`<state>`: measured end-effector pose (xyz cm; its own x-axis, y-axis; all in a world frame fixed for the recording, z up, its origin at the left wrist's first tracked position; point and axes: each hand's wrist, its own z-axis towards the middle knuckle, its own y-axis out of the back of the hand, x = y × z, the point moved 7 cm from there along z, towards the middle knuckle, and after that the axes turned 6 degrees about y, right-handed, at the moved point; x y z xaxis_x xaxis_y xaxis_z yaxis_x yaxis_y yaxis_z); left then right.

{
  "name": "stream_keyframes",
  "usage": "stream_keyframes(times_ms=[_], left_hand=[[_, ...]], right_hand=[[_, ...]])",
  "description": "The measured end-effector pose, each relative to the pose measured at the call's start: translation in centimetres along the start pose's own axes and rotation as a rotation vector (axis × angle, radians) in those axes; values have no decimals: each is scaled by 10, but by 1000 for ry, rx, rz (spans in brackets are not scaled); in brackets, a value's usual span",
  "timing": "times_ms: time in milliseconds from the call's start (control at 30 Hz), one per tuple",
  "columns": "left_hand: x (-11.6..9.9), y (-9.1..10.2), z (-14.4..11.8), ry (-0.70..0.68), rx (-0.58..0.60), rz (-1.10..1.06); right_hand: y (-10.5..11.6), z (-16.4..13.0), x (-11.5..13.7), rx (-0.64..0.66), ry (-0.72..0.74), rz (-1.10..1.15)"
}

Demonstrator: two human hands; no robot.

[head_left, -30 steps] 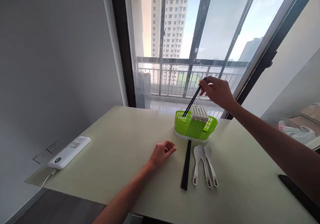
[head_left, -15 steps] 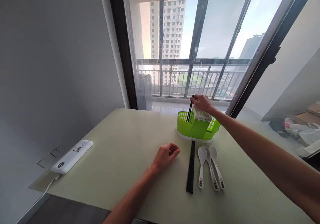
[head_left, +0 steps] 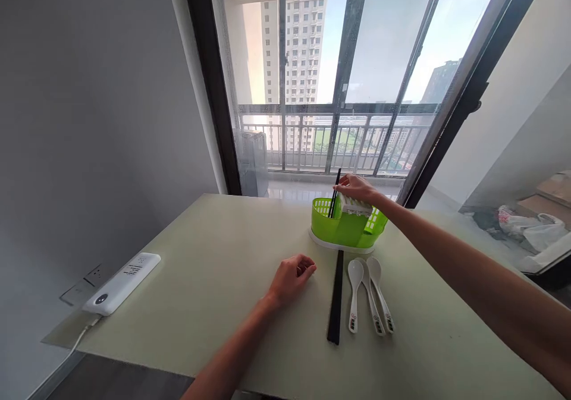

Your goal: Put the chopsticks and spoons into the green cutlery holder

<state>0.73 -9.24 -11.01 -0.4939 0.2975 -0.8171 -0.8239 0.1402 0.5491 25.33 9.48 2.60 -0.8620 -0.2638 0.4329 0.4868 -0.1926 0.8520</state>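
A green plastic cutlery holder [head_left: 345, 230] with a white slotted insert stands on a white base at the far side of the table. A black chopstick [head_left: 334, 193] stands in its left compartment. My right hand [head_left: 357, 188] rests over the holder's top, fingertips touching the chopstick's upper part. My left hand [head_left: 291, 277] lies loosely curled on the pale table [head_left: 214, 281], holding nothing. Just right of it lie black chopsticks [head_left: 335, 298] side by side, and three white spoons [head_left: 368, 295].
A white power strip [head_left: 121, 283] lies at the table's left edge with its cable running off. A wall socket sits beside it. Behind the table is a large window with dark frames. Bags and boxes [head_left: 530, 227] lie on the floor at right.
My right hand has come down from above the holder, lowering the chopstick from a slant until it stands in the left compartment. My left hand has stayed put.
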Motion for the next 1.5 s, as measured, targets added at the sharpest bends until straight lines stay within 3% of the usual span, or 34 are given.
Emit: stream_keyframes(times_ms=[233,533,700,900,1267,1500], left_hand=[[-7,-3,-2,-34,34,116],[-40,-46,-22,-124,20,424],[-44,-55,-24,-133,34,504],[-42,-51,-26,-165,63,563],[-34,-17,-31,-206,76,622],[-35,-15,-32,-201,63,716]], right_hand=[[0,-1,1,4,26,30],[1,-3,3,2,16,26],[1,-4,3,3,15,21],[1,-4,4,-2,18,22],[4,-8,7,11,23,19],[4,-10,7,11,17,10]])
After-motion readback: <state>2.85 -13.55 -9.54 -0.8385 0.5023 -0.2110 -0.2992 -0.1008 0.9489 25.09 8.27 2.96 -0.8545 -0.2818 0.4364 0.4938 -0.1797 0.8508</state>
